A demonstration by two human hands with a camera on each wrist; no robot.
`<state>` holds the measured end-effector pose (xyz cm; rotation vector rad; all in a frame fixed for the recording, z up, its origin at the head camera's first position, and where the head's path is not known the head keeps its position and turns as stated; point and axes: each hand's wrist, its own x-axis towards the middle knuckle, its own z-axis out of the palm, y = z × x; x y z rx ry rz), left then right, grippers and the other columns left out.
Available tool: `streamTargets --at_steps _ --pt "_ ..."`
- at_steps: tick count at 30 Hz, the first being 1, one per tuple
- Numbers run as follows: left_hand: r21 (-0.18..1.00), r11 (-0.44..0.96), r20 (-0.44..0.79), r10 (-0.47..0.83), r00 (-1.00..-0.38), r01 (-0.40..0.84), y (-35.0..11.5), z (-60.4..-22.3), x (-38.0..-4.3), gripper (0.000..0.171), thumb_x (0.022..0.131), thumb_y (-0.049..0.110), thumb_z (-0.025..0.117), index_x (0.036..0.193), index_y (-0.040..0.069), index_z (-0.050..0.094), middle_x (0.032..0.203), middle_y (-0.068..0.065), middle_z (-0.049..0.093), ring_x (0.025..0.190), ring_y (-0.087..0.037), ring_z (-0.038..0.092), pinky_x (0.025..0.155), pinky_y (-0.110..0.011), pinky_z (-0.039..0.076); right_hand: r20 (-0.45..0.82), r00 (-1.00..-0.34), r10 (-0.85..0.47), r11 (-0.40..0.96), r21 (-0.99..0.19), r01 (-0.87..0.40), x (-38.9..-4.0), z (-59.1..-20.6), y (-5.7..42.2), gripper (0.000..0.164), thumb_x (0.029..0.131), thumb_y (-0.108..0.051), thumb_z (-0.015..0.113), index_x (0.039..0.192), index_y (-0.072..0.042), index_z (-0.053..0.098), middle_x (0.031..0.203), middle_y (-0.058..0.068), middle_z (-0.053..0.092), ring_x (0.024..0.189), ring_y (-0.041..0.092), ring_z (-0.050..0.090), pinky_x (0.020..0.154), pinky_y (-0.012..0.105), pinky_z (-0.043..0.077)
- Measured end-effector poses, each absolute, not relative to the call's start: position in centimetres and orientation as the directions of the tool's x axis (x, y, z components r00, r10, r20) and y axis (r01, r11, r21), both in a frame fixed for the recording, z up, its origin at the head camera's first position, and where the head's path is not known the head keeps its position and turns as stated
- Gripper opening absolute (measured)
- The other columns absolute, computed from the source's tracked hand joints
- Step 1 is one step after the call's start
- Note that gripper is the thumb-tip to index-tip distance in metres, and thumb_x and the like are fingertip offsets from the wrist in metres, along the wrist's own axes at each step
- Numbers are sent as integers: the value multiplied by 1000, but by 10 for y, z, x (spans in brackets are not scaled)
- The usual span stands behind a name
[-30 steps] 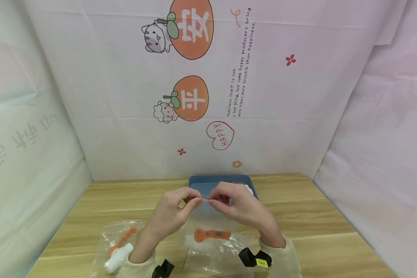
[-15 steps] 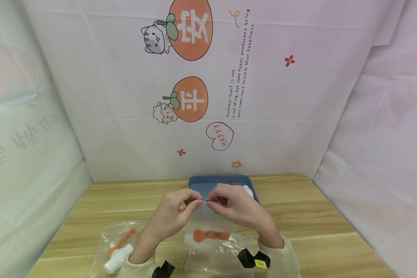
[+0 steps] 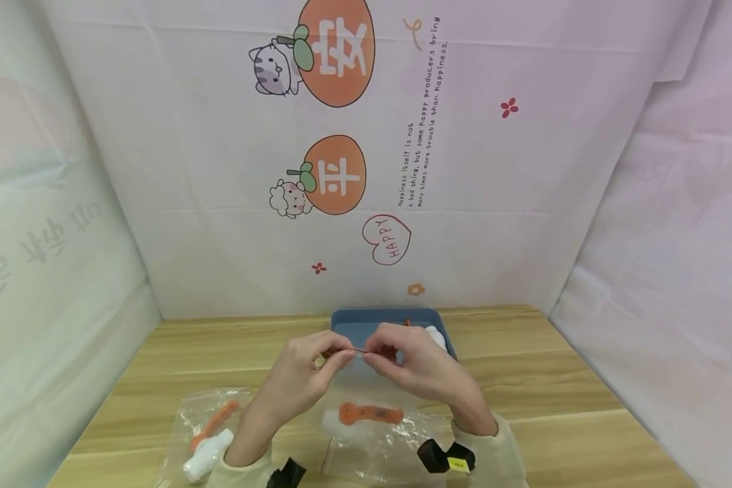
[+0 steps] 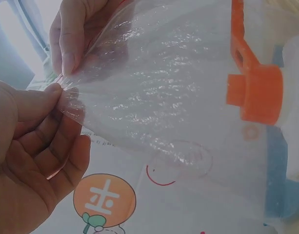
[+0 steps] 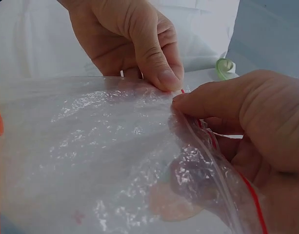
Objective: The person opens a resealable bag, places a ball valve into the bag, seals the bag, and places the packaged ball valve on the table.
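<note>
Almost nothing has moved: left hand [image 3: 305, 369] and right hand [image 3: 417, 360] each pinch the plastic bag [image 5: 120, 134]; uneven pull could cause either grip to slip.

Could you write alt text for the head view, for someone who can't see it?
A left hand and right hand pinch the edge of a clear plastic bag above a wooden table, an orange item showing through the plastic. Behind is a blue tray; another clear bag lies to the left.
</note>
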<state>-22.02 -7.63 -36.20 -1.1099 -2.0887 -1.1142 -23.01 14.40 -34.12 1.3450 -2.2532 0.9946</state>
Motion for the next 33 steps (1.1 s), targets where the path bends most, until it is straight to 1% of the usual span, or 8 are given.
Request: streamTargets --at_steps 5,13,16,21,24,27,31,33 --pt "427 334 728 424 -538 840 -76 -360 -217 6 93 11 67 92 17 67 78 7 63 66 2 49 55 -16 43 596 -481 -643 286 -396 -873 -229 -341 145 11 93 -7 66 91 -17 63 77 -6 59 67 -2 48 57 17 47" --pt "438 321 725 425 -541 839 -75 -359 -215 9 92 9 67 92 17 66 78 9 61 67 3 50 54 -21 47 619 -457 -639 272 -374 -887 -227 -339 142 9 93 -7 65 90 -16 65 76 -6 57 67 -2 46 58 15 44" --pt "444 318 720 429 -545 837 -75 -359 -215 10 92 7 67 92 17 66 79 8 62 67 2 51 53 -24 48 625 -454 -635 275 -366 -889 -225 -339 140 10 93 -8 66 90 -16 64 76 -6 57 67 -2 46 57 14 43" --pt "452 315 714 433 -550 835 -75 -359 -214 9 92 8 67 93 17 66 80 5 64 68 2 52 55 -21 48 631 -443 -636 280 -346 -896 -224 -338 139 10 94 -8 65 89 -16 63 76 -5 57 66 -2 46 55 15 44" --pt "451 310 715 436 -547 837 -74 -359 -214 7 93 8 66 93 15 66 80 4 64 68 2 51 56 -19 47 634 -443 -634 289 -337 -896 -224 -338 140 7 95 -10 65 90 -16 64 76 -6 57 66 -2 46 55 15 44" --pt "447 310 717 436 -543 839 -74 -359 -215 6 93 8 66 93 14 66 80 4 64 68 2 51 55 -21 47 635 -450 -628 299 -337 -893 -223 -339 140 5 95 -13 65 91 -16 65 77 -6 58 66 -3 47 55 16 45" --pt "448 318 716 433 -548 836 -74 -358 -214 6 93 10 66 93 16 66 79 4 63 68 2 51 55 -23 48 632 -466 -619 317 -343 -884 -222 -339 141 4 95 -15 65 92 -17 67 77 -8 58 66 -4 46 57 13 44" --pt "454 325 711 429 -557 830 -74 -358 -213 8 93 10 66 93 18 66 79 5 63 68 2 51 55 -21 48 637 -457 -621 323 -324 -889 -222 -338 141 5 96 -16 64 92 -16 68 76 -8 57 66 -3 45 57 12 43"
